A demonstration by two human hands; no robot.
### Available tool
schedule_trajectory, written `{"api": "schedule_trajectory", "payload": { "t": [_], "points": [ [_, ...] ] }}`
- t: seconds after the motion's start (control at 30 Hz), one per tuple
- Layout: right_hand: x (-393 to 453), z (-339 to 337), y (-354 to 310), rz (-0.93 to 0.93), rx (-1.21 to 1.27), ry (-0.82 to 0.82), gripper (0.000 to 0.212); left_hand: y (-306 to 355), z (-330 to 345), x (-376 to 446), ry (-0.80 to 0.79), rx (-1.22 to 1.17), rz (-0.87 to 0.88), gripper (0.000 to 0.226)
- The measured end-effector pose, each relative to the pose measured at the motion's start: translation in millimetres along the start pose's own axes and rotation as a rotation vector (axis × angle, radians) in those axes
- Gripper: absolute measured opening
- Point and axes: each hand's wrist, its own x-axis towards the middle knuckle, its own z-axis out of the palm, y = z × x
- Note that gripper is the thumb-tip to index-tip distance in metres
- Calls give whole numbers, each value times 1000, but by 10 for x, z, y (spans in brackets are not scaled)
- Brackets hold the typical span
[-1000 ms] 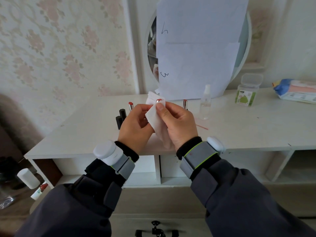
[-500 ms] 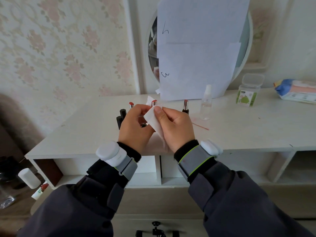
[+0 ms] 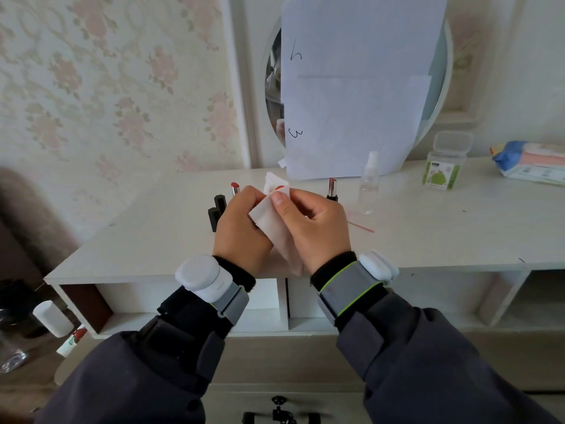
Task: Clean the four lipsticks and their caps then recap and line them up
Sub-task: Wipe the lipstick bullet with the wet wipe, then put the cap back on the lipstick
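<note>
A lipstick point(image 3: 279, 188) stands upright between both hands, red tip just above the fingers. The left hand point(image 3: 241, 228) grips its base while the right hand point(image 3: 315, 228) pinches a wipe point(image 3: 269, 218) round it, so the next stroke likely runs up the stick.

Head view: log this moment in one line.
left hand: holds lipstick | right hand: wipes with tissue | caps: off
</note>
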Motion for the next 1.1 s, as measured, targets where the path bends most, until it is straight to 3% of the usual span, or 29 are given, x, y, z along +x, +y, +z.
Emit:
{"api": "schedule_trajectory", "payload": {
  "t": [0.17,0.3,0.63,0.77,0.9,1.1],
  "points": [
    [11,-11,2,19,-13,-64,26,55,-33,-21,20,-26,-7,16],
    [25,-4,33,26,-16,-112,20,30,-54,-20,6,-34,6,15],
    [26,-25,-7,53,140,-8,14,115,-91,-43,-85,-174,-5,21],
    [22,-28,-7,66,104,-19,14,112,-83,-61,-89,-260,-45,22],
    [31,-21,29,71,85,-72,16,73,-75,-43,-46,-198,-35,26],
    [26,-35,17,57,74,-1,12,55,-65,-32,-53,-247,-35,25]
  ]
}}
